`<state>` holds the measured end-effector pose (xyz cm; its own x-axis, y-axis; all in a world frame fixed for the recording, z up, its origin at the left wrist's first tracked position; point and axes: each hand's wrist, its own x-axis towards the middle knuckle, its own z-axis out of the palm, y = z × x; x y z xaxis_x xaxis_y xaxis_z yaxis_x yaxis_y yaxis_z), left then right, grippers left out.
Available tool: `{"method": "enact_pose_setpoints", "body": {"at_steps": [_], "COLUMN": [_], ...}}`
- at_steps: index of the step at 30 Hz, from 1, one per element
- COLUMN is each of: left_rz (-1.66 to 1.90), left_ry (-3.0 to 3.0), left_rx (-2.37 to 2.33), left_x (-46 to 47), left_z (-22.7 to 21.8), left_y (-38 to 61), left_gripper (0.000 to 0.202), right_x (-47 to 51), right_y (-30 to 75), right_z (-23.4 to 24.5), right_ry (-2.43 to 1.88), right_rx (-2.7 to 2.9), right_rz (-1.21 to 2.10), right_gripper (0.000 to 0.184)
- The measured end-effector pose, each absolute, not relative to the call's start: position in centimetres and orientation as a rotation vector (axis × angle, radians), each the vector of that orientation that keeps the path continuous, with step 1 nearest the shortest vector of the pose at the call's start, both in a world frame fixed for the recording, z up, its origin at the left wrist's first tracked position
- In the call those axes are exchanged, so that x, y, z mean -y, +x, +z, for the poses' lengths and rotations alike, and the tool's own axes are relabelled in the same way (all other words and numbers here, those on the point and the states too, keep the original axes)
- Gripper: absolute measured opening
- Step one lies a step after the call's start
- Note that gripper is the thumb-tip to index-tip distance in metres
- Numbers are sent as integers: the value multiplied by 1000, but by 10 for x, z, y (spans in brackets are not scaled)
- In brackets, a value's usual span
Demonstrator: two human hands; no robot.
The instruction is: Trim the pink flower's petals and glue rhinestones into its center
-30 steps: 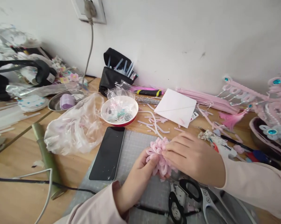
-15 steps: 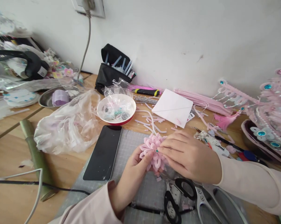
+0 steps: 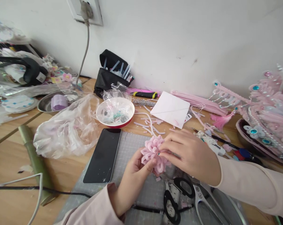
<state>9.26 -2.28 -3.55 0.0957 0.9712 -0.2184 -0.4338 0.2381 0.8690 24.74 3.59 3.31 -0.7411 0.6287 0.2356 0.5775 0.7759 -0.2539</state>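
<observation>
A pink looped flower [image 3: 153, 153] made of fuzzy strips is held just above the grey cutting mat [image 3: 132, 147]. My left hand [image 3: 134, 178] grips it from below, thumb against its petals. From the right, my right hand [image 3: 188, 154] pinches a tiny teal bead at the flower's centre. Both hands are closed on the flower.
A black phone [image 3: 102, 154] lies on the mat's left edge. Black-handled scissors [image 3: 176, 200] lie near my wrists. Behind are a red-rimmed bowl of beads [image 3: 115, 112], a crumpled plastic bag [image 3: 66, 128], white paper [image 3: 171, 109], a black pouch [image 3: 110, 76] and a pink headdress [image 3: 265, 109] at right.
The flower has been lifted and turned a little in my hands. A small teal bead now shows at its centre under my right fingertips. The view shifted slightly.
</observation>
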Motion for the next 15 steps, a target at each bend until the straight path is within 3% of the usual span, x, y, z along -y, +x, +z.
{"method": "enact_pose_setpoints", "body": {"at_steps": [5,15], "left_rz": [1237,1145], "left_ry": [776,868], "left_rx": [-980,-1096], "left_x": [25,27], "left_z": [-38,-42], "left_y": [94,94], "left_gripper": [26,33], "right_x": [-34,-17], "right_y": [239,238], "right_z": [26,21], "right_ry": [-1021,-1076], "right_rx": [2686,2737], "right_rz": [247,-38], "right_gripper": [13,14]}}
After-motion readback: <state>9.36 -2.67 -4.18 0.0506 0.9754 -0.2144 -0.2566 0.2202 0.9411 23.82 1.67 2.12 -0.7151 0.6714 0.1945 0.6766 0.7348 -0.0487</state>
